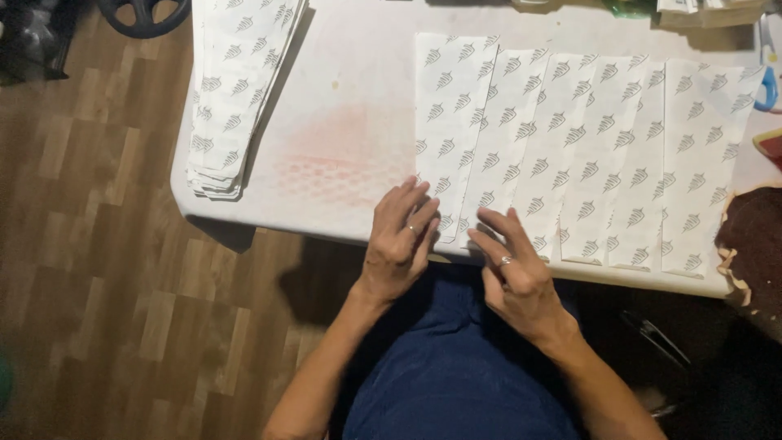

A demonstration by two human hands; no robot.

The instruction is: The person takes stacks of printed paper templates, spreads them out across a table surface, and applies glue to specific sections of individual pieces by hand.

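Note:
Several long white paper strips printed with small grey emblems (570,147) lie side by side on a white table (342,106). My left hand (399,240) rests at the table's near edge, fingers spread, touching the bottom end of the leftmost strip (452,114). My right hand (509,265) is beside it, its fingers on the lower end of the second strip (505,138). Neither hand grips anything.
A thick stack of the same printed strips (236,81) sits at the table's left edge. A brown torn-edged object (753,244) is at the right. A blue-handled tool (766,90) lies far right. Wooden floor (90,244) lies to the left.

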